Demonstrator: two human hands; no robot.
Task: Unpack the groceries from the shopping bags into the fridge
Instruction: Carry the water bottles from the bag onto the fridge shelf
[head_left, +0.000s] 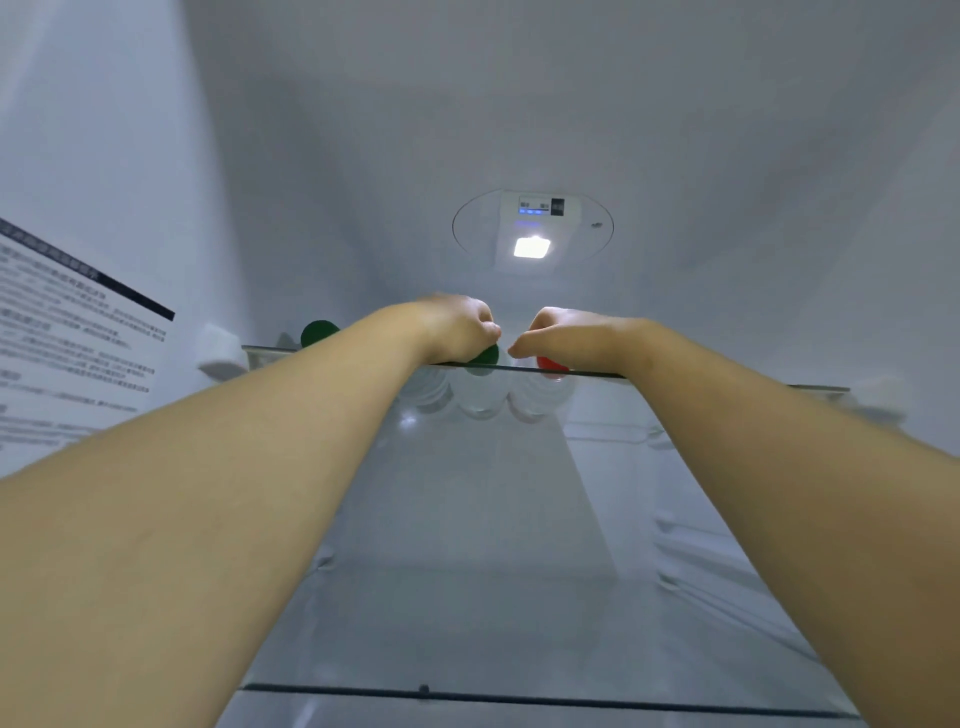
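Partly done, I judge — on the glass shelf (265, 354) the left hand (457, 327) grips a green-capped bottle (484, 357), the right hand (576, 338) a red-capped bottle (550, 362) — bags unseen.

white walls (727, 130) | lamp (531, 247) lit | glass shelf (571, 701) | label (67, 353) left

bottles (480, 397) — blurred through shelf (587, 371) | sticker (67, 343) — text unreadable, cut off left

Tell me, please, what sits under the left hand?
A green cap peeks from beneath the left hand, on a clear bottle. The hand covers most of the cap, so the grip is hidden.
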